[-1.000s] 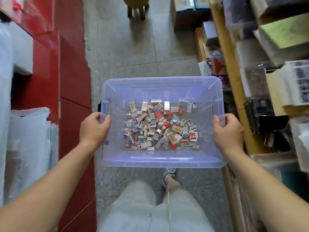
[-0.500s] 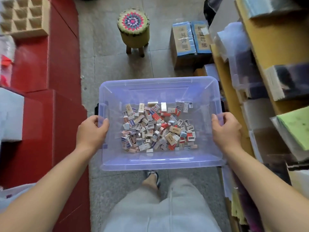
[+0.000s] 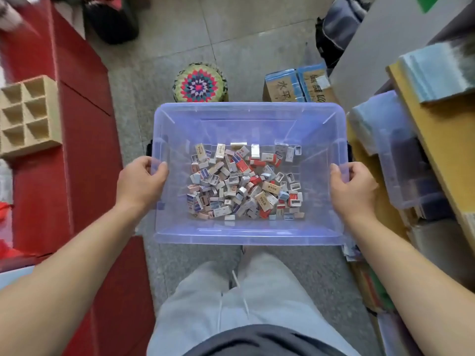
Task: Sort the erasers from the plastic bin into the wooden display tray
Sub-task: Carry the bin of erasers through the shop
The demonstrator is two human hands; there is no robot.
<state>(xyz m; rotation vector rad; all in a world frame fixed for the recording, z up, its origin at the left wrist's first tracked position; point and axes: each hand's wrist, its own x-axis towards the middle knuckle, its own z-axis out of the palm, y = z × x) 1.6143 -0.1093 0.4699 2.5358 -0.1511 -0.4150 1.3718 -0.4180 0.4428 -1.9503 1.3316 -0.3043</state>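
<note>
I carry a clear bluish plastic bin (image 3: pixel 246 235) in front of my waist, above the floor. My left hand (image 3: pixel 140 182) grips its left rim and my right hand (image 3: pixel 353 186) grips its right rim. A heap of several small boxed erasers (image 3: pixel 244 182) in white, red, blue and tan lies on the bin's bottom. The wooden display tray (image 3: pixel 28 116), with square empty compartments, sits on a red counter at the left, well apart from the bin.
The red counter (image 3: pixel 82 140) runs along the left. A round stool with a colourful knitted top (image 3: pixel 200 84) stands just beyond the bin. Cardboard boxes (image 3: pixel 295 84) sit on the floor ahead right. Shelves with packaged stock (image 3: pixel 424 140) line the right side.
I have walked forward along the aisle with the bin. The stool and boxes have come nearer, and the wooden tray has slid down the left side toward me.
</note>
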